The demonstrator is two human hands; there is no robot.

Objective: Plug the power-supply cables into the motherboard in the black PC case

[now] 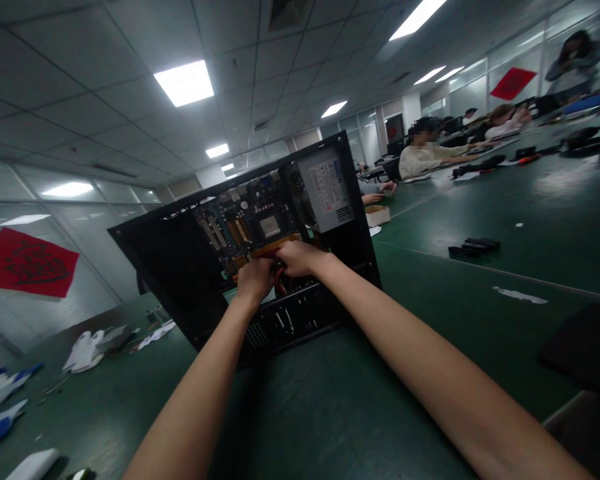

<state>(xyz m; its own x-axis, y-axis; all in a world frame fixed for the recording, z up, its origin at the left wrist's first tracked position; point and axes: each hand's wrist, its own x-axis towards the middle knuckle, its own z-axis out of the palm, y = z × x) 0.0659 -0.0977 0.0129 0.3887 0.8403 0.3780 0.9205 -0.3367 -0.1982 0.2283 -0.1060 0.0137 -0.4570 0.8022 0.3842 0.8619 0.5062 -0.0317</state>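
Note:
An open black computer case (163, 257) stands on the table in front of me, its inside facing me. In it I see a motherboard (253, 217) with a square silver processor (269, 227), and a grey power supply (327, 193) at the upper right. My left hand (255, 280) and my right hand (300, 259) reach into the case, close together at the lower edge of the motherboard. The fingers of both are bent and closed, but what they pinch is hidden. Red wires (280, 283) hang just below them, and a reddish-brown strip runs along the board above.
On the left of the green table (290, 413) lie white gloves (86, 350) and blue-and-white items (3, 413). Black parts (475, 247) and a torn white scrap (520, 295) are at the right. A small box (377, 215) stands behind the case. Other people sit farther back.

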